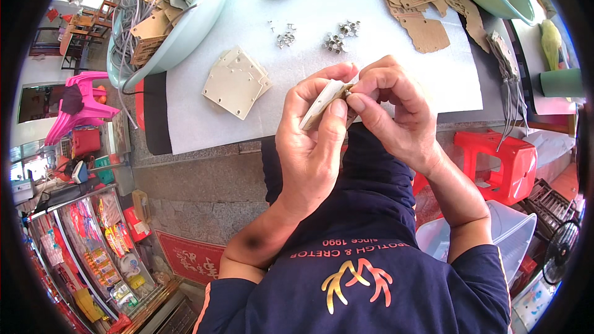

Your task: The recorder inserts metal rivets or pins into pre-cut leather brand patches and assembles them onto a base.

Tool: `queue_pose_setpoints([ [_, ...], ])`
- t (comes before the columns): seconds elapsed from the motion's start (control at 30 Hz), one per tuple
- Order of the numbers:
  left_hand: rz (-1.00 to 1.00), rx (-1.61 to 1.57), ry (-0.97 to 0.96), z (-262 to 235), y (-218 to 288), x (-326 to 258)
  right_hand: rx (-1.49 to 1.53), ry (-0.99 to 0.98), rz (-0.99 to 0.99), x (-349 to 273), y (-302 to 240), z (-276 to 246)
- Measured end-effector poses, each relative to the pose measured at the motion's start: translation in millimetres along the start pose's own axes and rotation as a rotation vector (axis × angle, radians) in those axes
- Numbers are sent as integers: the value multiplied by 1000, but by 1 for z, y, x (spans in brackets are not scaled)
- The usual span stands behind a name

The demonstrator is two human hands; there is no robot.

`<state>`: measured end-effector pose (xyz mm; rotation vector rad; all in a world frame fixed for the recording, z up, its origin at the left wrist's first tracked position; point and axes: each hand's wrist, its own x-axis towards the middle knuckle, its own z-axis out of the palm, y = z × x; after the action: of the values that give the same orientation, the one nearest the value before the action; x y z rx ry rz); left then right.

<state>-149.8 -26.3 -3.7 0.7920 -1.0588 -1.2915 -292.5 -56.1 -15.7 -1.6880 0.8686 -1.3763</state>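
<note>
A pale plate (pixel 319 105) is held between the two hands, in front of the torso and over the near part of the white sheet (pixel 346 0). It is tilted up on edge; its visible long axis runs from near left to far right, slanting away from the body. The left hand (pixel 312 154) is the nearer of the two: its thumb presses the near side, its fingers back the far side, and the grip is firm.

The right hand (pixel 399 111) meets the plate at its far right end. Thumb and forefinger are pinched narrow there, apparently on a small metal piece (pixel 348 93) (partly hidden, so its exact seating cannot be confirmed). That piece lies directly at the right fingertips, just beyond the left thumb tip.

Left of the left fingers lies a stack of cream plates (pixel 236 83), unevenly squared. Beyond the fingers, two loose groups of metal fasteners are noted: one group (pixel 286 39) to the far left, another group (pixel 334 43) nearly straight ahead. Brown card pieces (pixel 427 34) lie ahead and to the right. Farthest left of the fingers stands a pale green basin (pixel 201 25) containing grey cables (pixel 127 34).
</note>
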Motion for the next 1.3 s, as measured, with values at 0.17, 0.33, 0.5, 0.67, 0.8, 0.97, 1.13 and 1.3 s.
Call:
queue_pose_setpoints([
  [0.17,-8,28,-16,-2,0,-1,9,1,30,-1,0,1],
  [0.33,-5,23,-20,-2,-1,-1,71,-4,103,-1,-1,1],
  [0.5,23,69,18,2,0,-2,59,28,94,1,-4,2],
  [0.67,56,115,-1,0,1,-4,-212,-41,-103,10,-6,-4],
  [0.8,145,158,-73,-7,-4,1,-227,-89,-157,12,-4,-9],
  [0.97,117,103,-100,-5,2,-1,-206,-175,-102,17,-8,-16],
  [1.13,126,236,-99,-9,4,-5,-204,-255,-148,23,-9,-19],
  [1.3,70,211,-129,-9,3,-7,-193,-295,-180,25,-8,-20],
])
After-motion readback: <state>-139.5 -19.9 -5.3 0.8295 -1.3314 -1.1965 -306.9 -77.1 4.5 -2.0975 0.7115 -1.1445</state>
